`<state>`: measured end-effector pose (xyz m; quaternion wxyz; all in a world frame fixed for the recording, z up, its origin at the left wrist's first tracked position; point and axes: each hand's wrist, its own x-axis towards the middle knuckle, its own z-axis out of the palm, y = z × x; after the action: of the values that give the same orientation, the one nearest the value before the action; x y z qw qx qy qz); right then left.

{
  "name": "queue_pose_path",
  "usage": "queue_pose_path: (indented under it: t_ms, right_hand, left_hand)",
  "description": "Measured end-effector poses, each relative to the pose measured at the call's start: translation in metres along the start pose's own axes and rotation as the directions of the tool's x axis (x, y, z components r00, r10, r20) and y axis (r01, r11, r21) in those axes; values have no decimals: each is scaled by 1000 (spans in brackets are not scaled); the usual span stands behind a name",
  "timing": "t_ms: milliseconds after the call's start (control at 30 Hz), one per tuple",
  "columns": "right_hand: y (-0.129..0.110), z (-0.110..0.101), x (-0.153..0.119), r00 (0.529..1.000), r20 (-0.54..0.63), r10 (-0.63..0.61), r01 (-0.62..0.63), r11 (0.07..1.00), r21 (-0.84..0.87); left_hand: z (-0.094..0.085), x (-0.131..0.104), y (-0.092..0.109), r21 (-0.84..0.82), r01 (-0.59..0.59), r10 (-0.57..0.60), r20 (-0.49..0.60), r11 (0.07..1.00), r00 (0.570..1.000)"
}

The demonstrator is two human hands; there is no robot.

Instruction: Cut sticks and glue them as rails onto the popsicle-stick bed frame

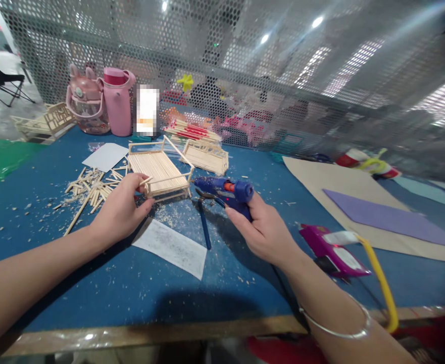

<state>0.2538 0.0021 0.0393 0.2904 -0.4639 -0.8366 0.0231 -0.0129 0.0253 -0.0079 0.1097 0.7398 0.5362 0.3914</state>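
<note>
A small bed-like frame of thin wooden sticks (156, 169) stands tilted on the blue table. My left hand (126, 205) is closed at its near left corner, fingers and thumb pinching there; a short stick end (146, 180) shows by the fingertips. In my right hand (267, 230) is a blue hot glue gun (222, 188), gripped by its handle. Its nozzle points left, close to the frame's right corner post; whether they touch I cannot tell. Below the gun are pliers with blue handles (204, 225), partly hidden by it.
Cut sticks (93, 189) and chips lie left of the frame. A white paper strip (172, 247) is in front. Behind stand a second stick piece (205, 156), a pink bottle (117, 103) and a perforated metal screen (245, 65). At right are a magenta device (336, 253) and purple sheet (389, 217).
</note>
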Motion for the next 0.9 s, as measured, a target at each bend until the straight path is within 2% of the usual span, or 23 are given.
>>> queue_pose_path:
  t_ms: [333, 400, 467, 533, 600, 667, 767, 900]
  right_hand:
    - [3, 1, -1, 1000, -14, -3, 3, 1000, 7]
    - [2, 0, -2, 999, -34, 33, -31, 998, 56]
    - [-1, -1, -3, 992, -31, 125, -117, 974, 193]
    - [-6, -2, -2, 972, 47, 231, -230, 884, 406]
    - [-14, -2, -1, 941, 161, 297, -332, 723, 606]
    - [-23, 0, 1, 900, 272, 339, -424, 542, 725]
    - [-35, 6, 5, 829, 421, 369, -539, 326, 776]
    - [-43, 22, 10, 763, 526, 375, -605, 127, 786]
  left_hand:
    - [0, 0, -1, 3, -12, 12, 2, 1000, 1000]
    - [-1, 0, -1, -7, -5, 5, 3, 1000, 1000]
    - [-2, 1, 0, -23, 11, -11, 9, 1000, 1000]
    - [-5, 2, 3, -83, 39, -37, 21, 996, 999]
    - [-8, 3, 5, -196, 88, -81, 45, 977, 996]
    - [-12, 4, 7, -315, 148, -132, 70, 937, 989]
    - [-15, 5, 8, -416, 212, -200, 73, 884, 977]
    - [-16, 6, 6, -438, 249, -242, 71, 864, 968]
